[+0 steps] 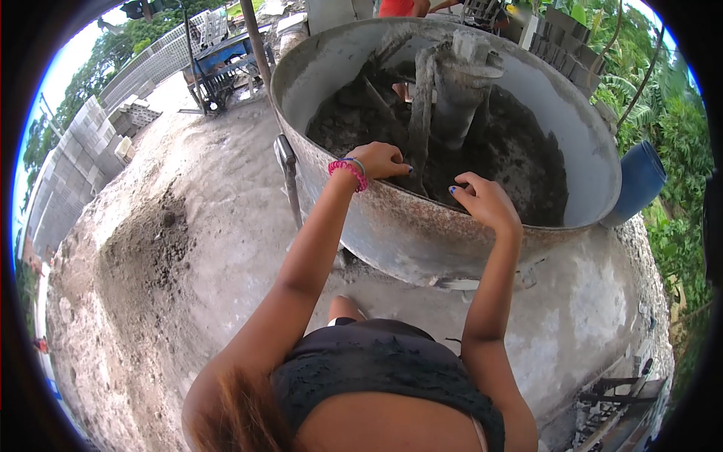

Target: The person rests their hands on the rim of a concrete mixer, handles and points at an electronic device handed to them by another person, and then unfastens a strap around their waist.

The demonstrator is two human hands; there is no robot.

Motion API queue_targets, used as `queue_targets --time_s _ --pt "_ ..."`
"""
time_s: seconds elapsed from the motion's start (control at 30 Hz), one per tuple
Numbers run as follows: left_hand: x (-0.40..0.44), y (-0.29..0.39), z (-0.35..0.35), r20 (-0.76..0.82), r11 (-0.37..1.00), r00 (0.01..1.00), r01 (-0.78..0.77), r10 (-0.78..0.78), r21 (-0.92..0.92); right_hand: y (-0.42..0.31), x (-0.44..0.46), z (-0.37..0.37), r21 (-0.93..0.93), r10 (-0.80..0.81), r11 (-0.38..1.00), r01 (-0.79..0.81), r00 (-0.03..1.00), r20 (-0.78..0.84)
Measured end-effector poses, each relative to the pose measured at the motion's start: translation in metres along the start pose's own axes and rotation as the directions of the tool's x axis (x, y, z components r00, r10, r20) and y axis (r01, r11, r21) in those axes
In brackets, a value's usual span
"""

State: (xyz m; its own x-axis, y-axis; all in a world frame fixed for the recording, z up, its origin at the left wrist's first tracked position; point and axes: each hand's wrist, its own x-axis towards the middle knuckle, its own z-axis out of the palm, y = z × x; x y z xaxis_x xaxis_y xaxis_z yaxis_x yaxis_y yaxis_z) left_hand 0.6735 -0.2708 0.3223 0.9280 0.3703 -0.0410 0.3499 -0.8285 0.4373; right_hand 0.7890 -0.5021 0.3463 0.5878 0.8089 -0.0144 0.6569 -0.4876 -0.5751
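Observation:
A large round mixer drum [595, 166] of worn, rusty metal stands before me, with dark wet mortar-like mix [527, 147] in it. Over its near rim is my left hand [380, 160], wearing a pink coiled band [349, 172] at the wrist. Its fingers bend loosely forward, the thumb stands apart, and no object shows in it. Farther right, my right hand [488, 202] hovers at the rim, thumb and index finger spread, holding nothing visible. Whether either hand touches the rim is unclear. The crusted central post [459, 98] and a mixing arm [422, 113] rise from the mix.
Left of the drum is a pile of grey sand [151, 241]. Stacked concrete blocks [68, 166] and a blue machine [226, 64] lie beyond. A blue barrel [639, 181] leans at right. Another person in red [397, 7] is behind the drum.

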Motion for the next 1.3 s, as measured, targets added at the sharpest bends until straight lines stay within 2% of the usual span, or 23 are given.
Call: queue_targets --time_s 0.2,0.3,0.4,0.5,0.6,0.7,0.73,0.77,0.8,0.83,0.87,0.9,0.93,1.0,1.1,1.13,1.17,1.2,1.23,1.27,1.3 --pt "-0.001 0.001 -0.001 -0.009 1.0 1.0 0.022 -0.022 -0.012 0.013 0.005 0.002 0.141 -0.125 0.982 0.123 0.992 0.007" --pt "-0.002 0.002 -0.002 0.01 0.999 0.999 0.031 -0.031 -0.025 0.018 0.008 0.003 0.141 -0.151 0.979 0.146 0.988 0.025" --pt "-0.001 0.0 -0.001 0.007 1.0 1.0 0.01 -0.01 0.005 0.015 0.007 0.001 0.152 -0.118 0.983 0.107 0.991 0.061" --pt "0.001 -0.002 -0.002 0.005 1.0 1.0 -0.002 0.002 0.021 0.014 0.005 -0.001 0.167 -0.204 0.968 0.187 0.974 0.095" --pt "0.003 -0.004 0.001 0.01 1.0 1.0 0.015 -0.015 0.025 0.018 0.007 0.001 0.185 -0.227 0.961 0.207 0.97 0.089" --pt "0.005 0.003 0.001 0.045 0.999 0.998 0.03 -0.032 0.035 0.011 0.001 -0.004 0.203 -0.183 0.966 0.161 0.979 0.095" --pt "-0.001 0.004 -0.001 0.043 0.997 0.997 0.065 -0.067 0.036 0.009 -0.003 -0.006 0.204 -0.183 0.965 0.165 0.98 0.073" --pt "-0.002 0.008 -0.002 0.045 0.992 0.997 0.052 -0.058 0.115 0.005 -0.003 -0.006 0.21 -0.231 0.954 0.212 0.97 0.07" --pt "0.0 0.005 -0.001 0.068 0.986 0.997 0.029 -0.04 0.162 0.005 -0.001 -0.004 0.206 -0.21 0.96 0.191 0.975 0.072" --pt "0.003 0.0 0.004 0.048 0.99 0.998 0.036 -0.043 0.135 0.006 0.0 -0.002 0.172 -0.272 0.949 0.265 0.962 0.018" --pt "0.002 0.003 0.006 0.011 0.984 0.996 0.085 -0.088 0.159 0.012 0.005 0.001 0.187 -0.321 0.932 0.312 0.947 0.018" --pt "-0.008 0.013 -0.004 0.06 0.978 0.988 0.134 -0.145 0.159 0.017 0.007 0.002 0.145 -0.345 0.928 0.343 0.938 -0.006" --pt "0.008 0.003 0.006 0.086 0.98 0.985 0.135 -0.149 0.146 0.008 0.002 -0.001 0.202 -0.272 0.944 0.261 0.962 0.029" --pt "0.007 0.006 0.007 0.091 0.978 0.984 0.136 -0.152 0.161 0.024 0.012 0.002 0.251 -0.3 0.923 0.292 0.954 -0.007" --pt "0.02 0.0 0.01 0.152 0.981 0.979 0.115 -0.139 0.153 -0.001 0.003 -0.017 0.384 -0.363 0.858 0.34 0.932 -0.013" --pt "0.021 0.001 0.011 0.181 0.983 0.974 0.109 -0.135 0.148 -0.009 0.0 -0.038 0.375 -0.492 0.804 0.461 0.87 -0.015" --pt "0.025 -0.002 0.014 0.211 0.987 0.967 0.122 -0.141 0.103 -0.03 -0.01 -0.058 0.365 -0.573 0.741 0.564 0.814 -0.096" --pt "0.03 -0.005 0.017 0.24 0.989 0.96 0.134 -0.145 0.059 -0.039 -0.011 -0.083 0.32 -0.71 0.619 0.717 0.685 -0.161" --pt "0.032 -0.008 0.018 0.267 0.989 0.952 0.149 -0.148 0.017 -0.049 -0.014 -0.118 0.165 -0.821 0.518 0.839 0.542 -0.181" --pt "0.029 -0.008 0.017 0.264 0.987 0.952 0.159 -0.156 0.011 -0.063 -0.019 -0.131 0.569 -0.596 0.35 0.744 0.646 -0.478" --pt "0.025 -0.006 0.014 0.261 0.985 0.951 0.17 -0.166 0.009 -0.082 -0.033 -0.148 0.478 -0.605 0.233 0.847 0.511 -0.611"
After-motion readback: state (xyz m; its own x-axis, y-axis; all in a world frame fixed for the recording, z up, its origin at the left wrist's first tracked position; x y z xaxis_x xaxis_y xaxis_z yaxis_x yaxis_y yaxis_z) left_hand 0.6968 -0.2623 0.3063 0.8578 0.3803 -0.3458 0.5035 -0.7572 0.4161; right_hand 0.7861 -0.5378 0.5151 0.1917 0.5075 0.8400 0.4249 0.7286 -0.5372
